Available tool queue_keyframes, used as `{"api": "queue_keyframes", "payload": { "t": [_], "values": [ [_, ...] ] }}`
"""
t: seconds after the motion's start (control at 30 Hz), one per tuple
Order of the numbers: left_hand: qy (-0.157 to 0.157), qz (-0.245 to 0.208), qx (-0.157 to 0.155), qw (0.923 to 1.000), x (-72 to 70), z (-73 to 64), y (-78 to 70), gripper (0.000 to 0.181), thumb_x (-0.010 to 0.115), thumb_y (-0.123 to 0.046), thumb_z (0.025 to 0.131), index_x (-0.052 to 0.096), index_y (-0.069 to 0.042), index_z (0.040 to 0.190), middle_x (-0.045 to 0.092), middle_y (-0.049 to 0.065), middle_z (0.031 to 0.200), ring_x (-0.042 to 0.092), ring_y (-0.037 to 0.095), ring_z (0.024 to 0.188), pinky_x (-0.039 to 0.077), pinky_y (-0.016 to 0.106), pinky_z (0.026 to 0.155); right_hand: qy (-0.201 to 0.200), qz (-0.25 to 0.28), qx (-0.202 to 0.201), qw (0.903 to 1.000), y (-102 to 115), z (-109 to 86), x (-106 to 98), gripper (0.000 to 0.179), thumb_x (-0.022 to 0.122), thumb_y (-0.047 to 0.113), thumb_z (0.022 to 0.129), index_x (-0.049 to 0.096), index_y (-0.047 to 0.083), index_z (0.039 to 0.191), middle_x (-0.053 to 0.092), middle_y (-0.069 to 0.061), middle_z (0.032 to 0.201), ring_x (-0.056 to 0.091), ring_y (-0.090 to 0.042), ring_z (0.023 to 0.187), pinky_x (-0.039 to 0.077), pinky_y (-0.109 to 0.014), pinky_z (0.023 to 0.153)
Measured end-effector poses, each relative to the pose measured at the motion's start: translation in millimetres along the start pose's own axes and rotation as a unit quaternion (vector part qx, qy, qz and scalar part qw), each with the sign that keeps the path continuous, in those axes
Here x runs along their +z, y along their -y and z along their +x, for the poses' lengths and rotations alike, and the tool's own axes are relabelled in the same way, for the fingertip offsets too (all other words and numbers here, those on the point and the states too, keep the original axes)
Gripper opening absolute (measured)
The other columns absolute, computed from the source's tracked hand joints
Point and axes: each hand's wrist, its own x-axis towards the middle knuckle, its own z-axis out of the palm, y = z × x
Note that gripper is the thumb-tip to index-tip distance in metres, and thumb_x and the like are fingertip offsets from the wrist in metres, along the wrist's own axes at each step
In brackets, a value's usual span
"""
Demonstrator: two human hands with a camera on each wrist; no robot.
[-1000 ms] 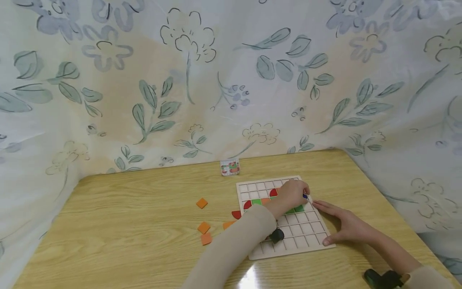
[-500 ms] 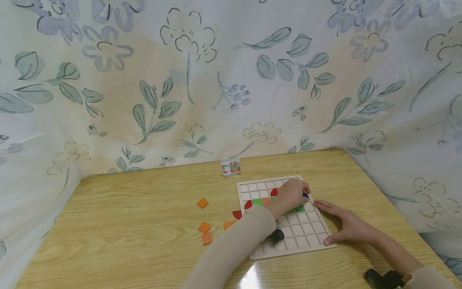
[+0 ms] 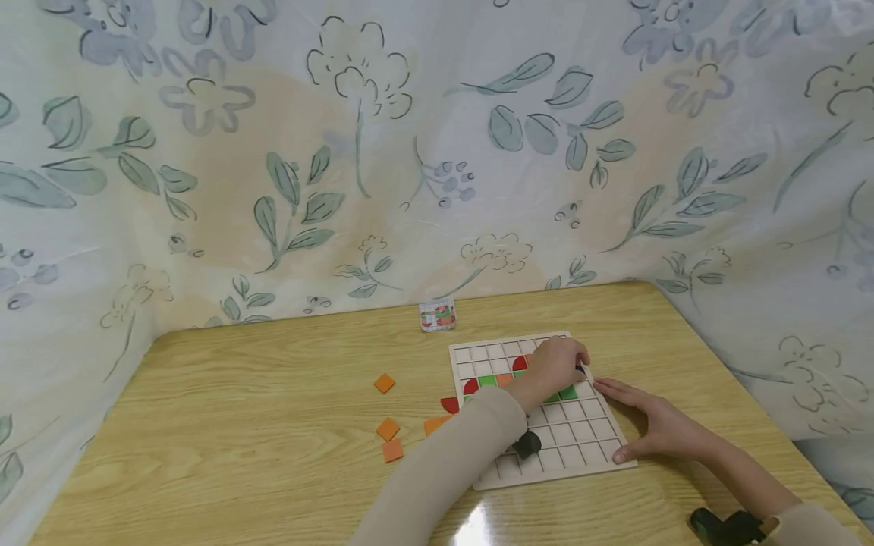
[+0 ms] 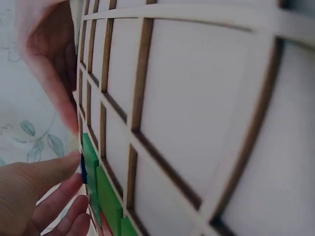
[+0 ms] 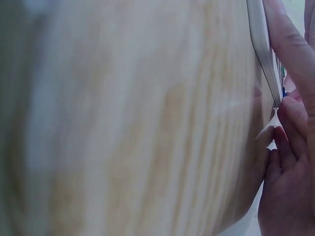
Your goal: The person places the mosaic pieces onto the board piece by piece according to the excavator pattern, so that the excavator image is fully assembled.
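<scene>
A white grid board (image 3: pixel 573 451) lies on the table with red, green and orange pieces in some of its squares. Reaching across it, my left hand (image 3: pixel 554 365) pinches a small blue piece (image 3: pixel 580 369) between thumb and fingertips at the right-hand column. In the left wrist view the blue piece (image 4: pixel 83 169) sits beside a green tile (image 4: pixel 91 162). My right hand (image 3: pixel 665 432) rests at the board's right edge, fingers extended along its side and thumb at the near right corner. The left forearm and hand hide part of the board.
Left of the board lie a red rounded piece (image 3: pixel 450 405) and several loose orange tiles (image 3: pixel 392 450). A small pattern card (image 3: pixel 437 315) stands at the table's back edge, before a floral curtain (image 3: pixel 410 152).
</scene>
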Motion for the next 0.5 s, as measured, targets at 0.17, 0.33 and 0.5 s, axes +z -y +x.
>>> {"api": "queue_keyframes", "payload": {
  "t": [0.17, 0.33, 0.5],
  "values": [
    [0.018, -0.029, 0.03, 0.999, -6.6, -2.1, 7.9, 0.019, 0.069, -0.028, 0.082, 0.068, -0.027, 0.101, 0.065, -0.014, 0.096, 0.056, -0.002, 0.086, 0.041, 0.011, 0.069, -0.002, -0.007, -0.003, 1.0, 0, -0.4, 0, 0.096, 0.084, 0.032, 0.06, 0.037, 0.009, 0.141, 0.036, -0.009, 0.145, 0.017, 0.018, 0.125, 0.014, 0.0, 0.091],
    [0.033, -0.11, 0.058, 0.9917, -22.9, -9.9, 24.6, 0.026, 0.069, -0.025, 0.083, 0.067, -0.02, 0.108, 0.066, -0.005, 0.107, 0.06, 0.0, 0.086, 0.042, 0.01, 0.072, -0.003, -0.003, -0.001, 1.0, 1, -0.8, 0, 0.095, 0.084, 0.033, 0.06, 0.038, 0.009, 0.14, 0.037, -0.009, 0.145, 0.016, 0.019, 0.125, 0.012, 0.001, 0.09],
    [0.046, -0.193, 0.044, 0.9792, -44.9, -26.8, 49.3, 0.027, 0.068, -0.026, 0.083, 0.067, -0.016, 0.108, 0.065, -0.002, 0.109, 0.06, 0.003, 0.088, 0.044, 0.013, 0.074, 0.0, 0.001, 0.015, 0.9999, 2, 0.5, 1, 0.096, 0.084, 0.035, 0.06, 0.039, 0.009, 0.14, 0.037, -0.017, 0.143, 0.015, 0.021, 0.124, 0.011, 0.002, 0.089]
  ]
}}
